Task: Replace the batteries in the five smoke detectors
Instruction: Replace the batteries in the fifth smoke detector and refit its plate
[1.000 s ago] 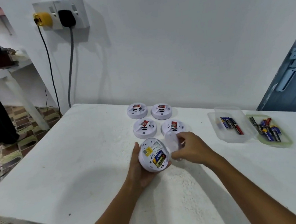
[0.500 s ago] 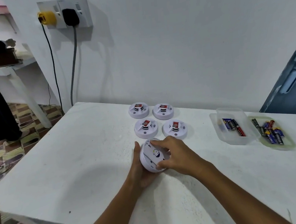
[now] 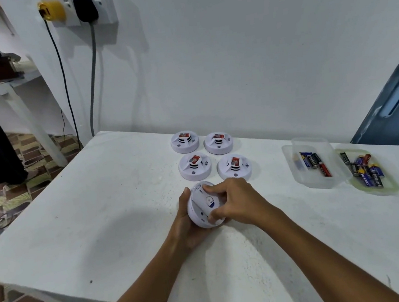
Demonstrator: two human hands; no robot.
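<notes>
Hands meet over a white smoke detector [image 3: 202,207] near the middle of the white counter [image 3: 101,209]. The left hand [image 3: 184,221] cups it from the 9 o'clock side, thumb up along its rim, holding it tilted on edge with its back turned toward the camera. The right hand [image 3: 232,200] comes in from 3 o'clock and curls over that back face, fingertips [image 3: 205,188] pressed at the upper rim and the thumb at the lower rim, so both hands grip the same detector. A round white cover with a small blue mark shows between the right fingers.

At 12 o'clock from the held unit, four more detectors [image 3: 195,166] sit flat on the counter in a two-by-two block, each showing a red label on top; the nearest pair lies just beyond the hands, not touching them.

At 3 o'clock, well apart, a clear plastic tray [image 3: 292,163] holds a few batteries [image 3: 313,163]. Touching its right side, a pale green-tinted tray [image 3: 390,189] holds a looser heap of cells [image 3: 366,173] in blue, black and red.

On the wall at 11 o'clock, a yellow plug [image 3: 54,10] and a black plug [image 3: 85,8] sit in a socket, their cables hanging down.
</notes>
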